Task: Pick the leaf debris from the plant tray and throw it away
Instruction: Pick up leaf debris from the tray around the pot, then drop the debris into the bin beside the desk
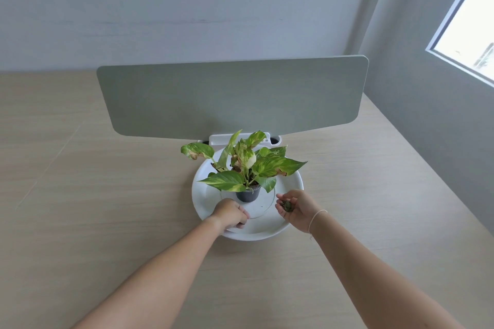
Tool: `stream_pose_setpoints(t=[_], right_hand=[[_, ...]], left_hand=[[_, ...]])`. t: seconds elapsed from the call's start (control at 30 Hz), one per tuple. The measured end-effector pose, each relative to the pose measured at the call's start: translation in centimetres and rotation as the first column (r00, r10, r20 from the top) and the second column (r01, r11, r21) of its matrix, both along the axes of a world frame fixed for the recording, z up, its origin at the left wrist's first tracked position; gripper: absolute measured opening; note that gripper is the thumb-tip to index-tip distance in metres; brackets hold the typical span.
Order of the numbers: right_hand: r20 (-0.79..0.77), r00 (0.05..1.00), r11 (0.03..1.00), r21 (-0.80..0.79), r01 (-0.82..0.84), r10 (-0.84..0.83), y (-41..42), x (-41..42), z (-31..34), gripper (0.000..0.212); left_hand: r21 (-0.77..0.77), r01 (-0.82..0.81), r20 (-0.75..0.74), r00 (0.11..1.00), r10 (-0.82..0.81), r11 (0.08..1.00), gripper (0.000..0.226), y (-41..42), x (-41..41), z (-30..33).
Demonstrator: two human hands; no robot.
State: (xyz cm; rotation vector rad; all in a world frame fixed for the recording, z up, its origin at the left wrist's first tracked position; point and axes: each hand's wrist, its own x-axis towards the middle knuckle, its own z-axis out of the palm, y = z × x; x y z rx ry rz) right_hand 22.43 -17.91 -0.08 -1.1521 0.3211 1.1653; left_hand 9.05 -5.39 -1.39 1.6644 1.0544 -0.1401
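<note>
At lower centre, the left hand [230, 213] gripped the white plant tray [267, 230] rim; the right hand [295, 211] cupped leaf debris [287, 206]

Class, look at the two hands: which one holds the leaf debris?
The right hand, cupped palm-up beside the pot, holds the debris. The left hand only grips the tray rim.

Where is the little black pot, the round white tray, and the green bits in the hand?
Small black plastic pot [248, 194], head view, front wall.
Round white plant tray [263, 231], head view, near rim.
Dark green leaf debris [287, 206], head view, middle of clump in right palm.
</note>
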Motion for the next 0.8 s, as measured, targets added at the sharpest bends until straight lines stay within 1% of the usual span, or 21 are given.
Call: stream_pose_setpoints(t=[0.13, 0.2, 0.3, 0.4, 0.5, 0.67, 0.8], right_hand=[[0.020, 0.999, 1.000, 0.007, 0.026, -0.026, -1.3, 0.0, 0.6, 0.020], [0.030, 0.999, 0.999, 0.008, 0.040, -0.040, -2.3, 0.1, 0.9, 0.021], [0.027, 0.996, 0.997, -0.008, 0.081, -0.081, -4.3, 0.5, 1.2, 0.023], [0.026, 0.992, 0.991, -0.037, 0.125, -0.125, -6.9, 0.9, 1.3, 0.029], [0.042, 0.983, 0.981, -0.060, 0.182, -0.180, -10.0, 1.1, 1.4, 0.033], [0.074, 0.952, 0.950, -0.068, 0.303, -0.298, -15.4, 0.9, 1.3, 0.034], [0.097, 0.897, 0.896, -0.071, 0.438, -0.431, -20.3, 0.5, 0.6, 0.033]], left_hand=[[-0.094, -0.051, 0.093, 0.994, 0.060, 0.994, 0.025, -1.4, 0.6, 0.9], [-0.187, -0.069, 0.138, 0.986, 0.096, 0.980, 0.024, -2.4, 1.2, 1.4], [-0.356, -0.109, 0.187, 0.965, 0.185, 0.928, 0.022, -4.0, 2.3, 2.1], [-0.486, -0.160, 0.182, 0.943, 0.279, 0.859, 0.025, -6.0, 3.7, 2.8], [-0.586, -0.176, 0.138, 0.940, 0.311, 0.791, 0.031, -8.2, 5.0, 3.4], [-0.689, -0.138, 0.094, 0.957, 0.276, 0.712, 0.029, -12.0, 6.6, 3.8], [-0.736, -0.046, 0.086, 0.983, 0.161, 0.675, 0.022, -16.3, 8.2, 4.0]])
